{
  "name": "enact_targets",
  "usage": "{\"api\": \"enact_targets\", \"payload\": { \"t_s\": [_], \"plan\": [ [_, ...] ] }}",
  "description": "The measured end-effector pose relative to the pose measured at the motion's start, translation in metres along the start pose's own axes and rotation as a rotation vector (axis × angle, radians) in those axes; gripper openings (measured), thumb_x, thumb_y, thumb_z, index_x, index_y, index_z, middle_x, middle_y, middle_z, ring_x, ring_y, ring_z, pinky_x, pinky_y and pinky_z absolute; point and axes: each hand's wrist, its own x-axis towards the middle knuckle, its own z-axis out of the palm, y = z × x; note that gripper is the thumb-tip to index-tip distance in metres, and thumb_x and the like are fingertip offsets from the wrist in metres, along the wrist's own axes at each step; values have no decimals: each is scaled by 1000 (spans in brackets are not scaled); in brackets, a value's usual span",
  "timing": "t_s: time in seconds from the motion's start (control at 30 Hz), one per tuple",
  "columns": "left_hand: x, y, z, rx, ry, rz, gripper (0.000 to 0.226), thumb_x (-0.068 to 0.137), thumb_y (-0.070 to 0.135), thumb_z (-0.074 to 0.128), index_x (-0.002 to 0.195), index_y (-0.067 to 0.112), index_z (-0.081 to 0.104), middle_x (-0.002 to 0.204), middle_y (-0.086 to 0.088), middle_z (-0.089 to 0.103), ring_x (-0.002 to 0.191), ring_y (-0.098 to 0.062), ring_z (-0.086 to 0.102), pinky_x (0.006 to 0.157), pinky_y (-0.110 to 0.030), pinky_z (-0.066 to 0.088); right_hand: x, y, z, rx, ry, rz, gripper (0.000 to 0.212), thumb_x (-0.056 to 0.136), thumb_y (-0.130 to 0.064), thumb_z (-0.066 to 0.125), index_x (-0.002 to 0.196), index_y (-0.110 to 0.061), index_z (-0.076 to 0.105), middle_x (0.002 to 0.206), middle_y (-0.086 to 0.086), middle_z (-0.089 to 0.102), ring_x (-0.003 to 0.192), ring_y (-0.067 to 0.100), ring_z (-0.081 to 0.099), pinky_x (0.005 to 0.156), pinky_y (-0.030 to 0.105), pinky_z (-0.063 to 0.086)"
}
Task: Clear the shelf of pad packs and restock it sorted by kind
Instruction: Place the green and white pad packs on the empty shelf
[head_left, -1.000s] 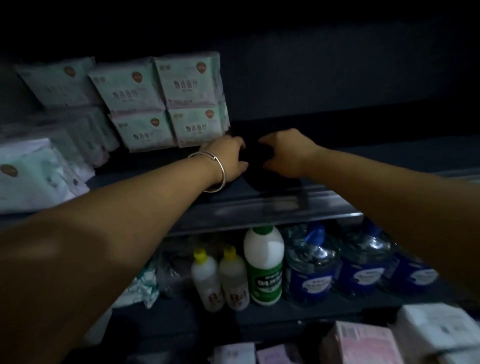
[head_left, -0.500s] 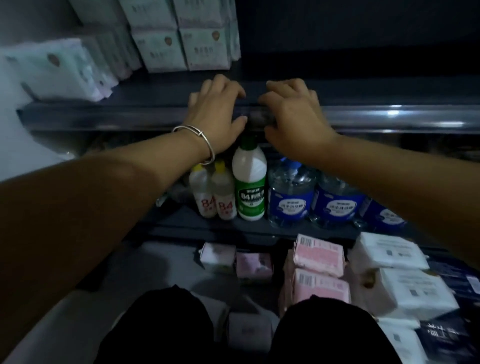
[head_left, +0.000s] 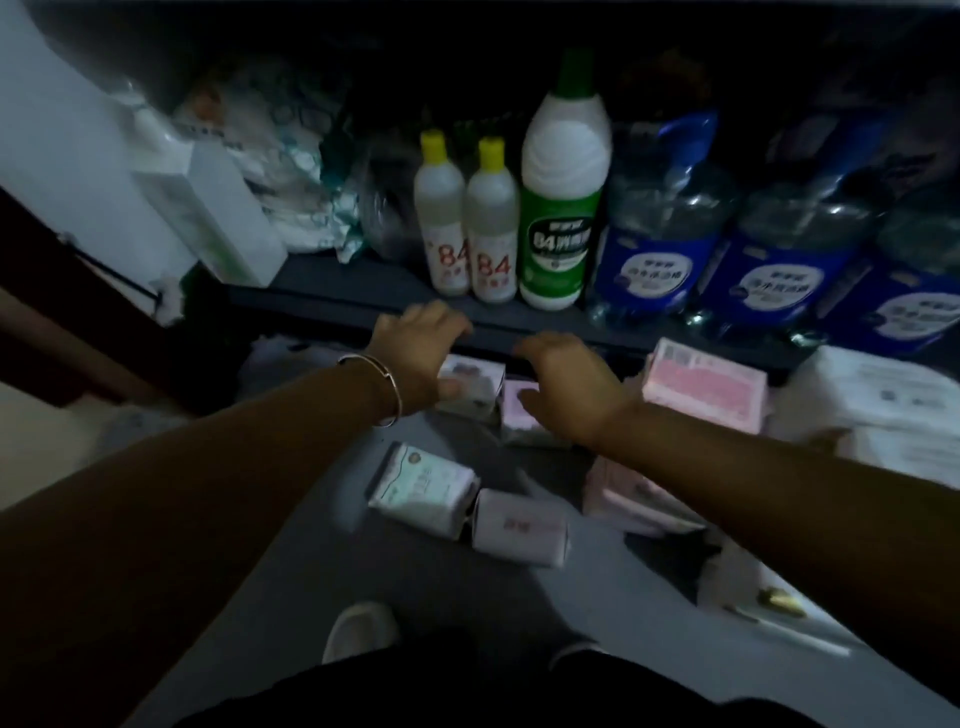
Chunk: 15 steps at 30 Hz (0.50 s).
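- My left hand (head_left: 415, 345), with a thin bangle (head_left: 382, 387) at the wrist, hovers palm down over a small white pad pack (head_left: 475, 387) on the floor; its fingers are loosely spread and hold nothing.
- My right hand (head_left: 569, 384) hangs just beside it over a small pink pad pack (head_left: 519, 410), fingers likewise relaxed and empty.
- To do this step well, I judge each hand should settle on one pack and pinch it by its short sides, keeping kinds apart: white in one hand, pink in the other.
- More packs lie on the grey floor: a green-printed pack (head_left: 423, 486) touching a pale pink pack (head_left: 519, 527) nearer me, and a larger pink pack (head_left: 706, 387) to the right, next to white bundles (head_left: 883, 410).
- Just beyond my fingers runs the dark edge of the bottom shelf (head_left: 332, 299), carrying two small yellow-capped bottles (head_left: 467, 228), a tall green-labelled bottle (head_left: 563, 208) and blue-labelled jugs (head_left: 654, 234).
- That shelf edge could catch my knuckles as I lift.
- The light is dim, so pack printing is hard to read.
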Motion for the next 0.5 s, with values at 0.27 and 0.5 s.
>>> {"api": "enact_targets", "payload": {
  "t_s": [0.27, 0.5],
  "plan": [
    [-21, -14, 102, 196, -268, 47, 92, 72, 51, 71, 146, 22, 24, 150, -2, 29, 133, -23, 35, 105, -40, 33, -29, 13, 114, -69, -348, 81, 75, 82, -39, 68, 142, -8, 34, 141, 14, 42, 125, 30, 44, 102, 37, 41],
    [-18, -29, 147, 185, -378, 43, 93, 74, 43, 73, 147, 18, 21, 153, -4, 25, 139, -24, 28, 111, -47, 29, -45, 22, 162, -117, -583, 188, 105, 70, -36, 79, 147, -18, 10, 152, 8, 23, 136, 33, 27, 110, 51, 31]
  ]
}}
